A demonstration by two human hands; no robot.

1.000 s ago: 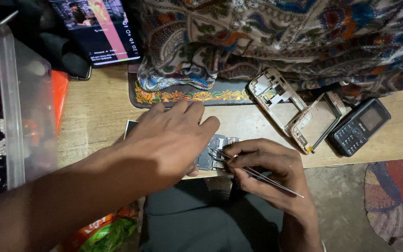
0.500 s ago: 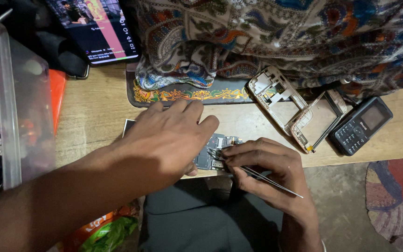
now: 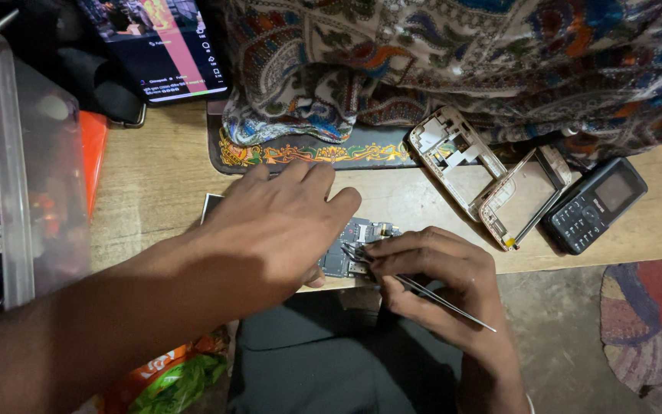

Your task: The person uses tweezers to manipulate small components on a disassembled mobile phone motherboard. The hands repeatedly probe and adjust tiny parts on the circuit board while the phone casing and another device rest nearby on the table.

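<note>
My left hand (image 3: 281,226) lies palm down on a small phone circuit board (image 3: 355,247) at the front edge of the wooden table (image 3: 155,184), covering most of it. My right hand (image 3: 434,276) grips thin metal tweezers (image 3: 423,290), whose tips touch the exposed right part of the board. The tweezers' tail sticks out to the lower right.
Two empty beige phone housings (image 3: 492,180) and a black keypad phone (image 3: 595,203) lie at the right. A patterned cloth (image 3: 453,61) covers the back. A lit smartphone (image 3: 166,50) leans at the back left, beside a clear plastic box (image 3: 24,176). A rug (image 3: 653,330) shows on the floor.
Both hands stay on the board; the right hand with the tweezers has shifted only slightly.
</note>
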